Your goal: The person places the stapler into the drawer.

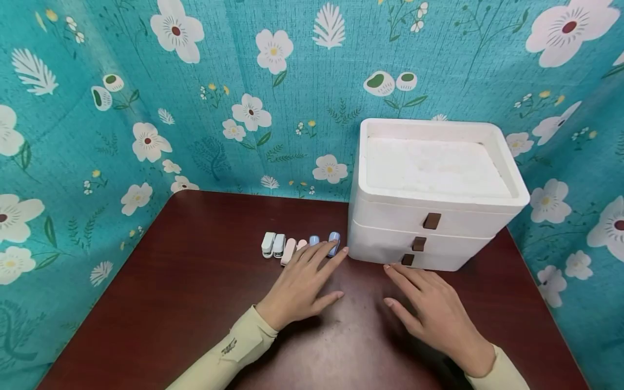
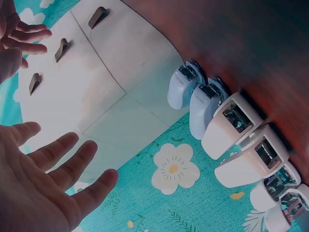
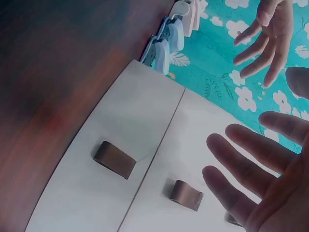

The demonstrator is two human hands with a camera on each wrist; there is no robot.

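Observation:
A row of small staplers stands on the dark red-brown table: two pale greenish-white ones (image 1: 268, 244) at the left, two pink ones (image 2: 227, 133) in the middle, two blue ones (image 2: 203, 113) at the right. My left hand (image 1: 299, 284) hovers in front of the row with fingers spread, hiding part of it in the head view. To the right, my right hand (image 1: 436, 309) is held over the table with fingers extended, before the white drawer unit (image 1: 380, 230). Neither hand holds anything.
The drawer unit has three closed drawers, each with a brown pull tab (image 1: 431, 221), and a shallow recessed top. Floral teal cloth (image 1: 292, 108) hangs behind and along both sides of the table (image 1: 195, 260).

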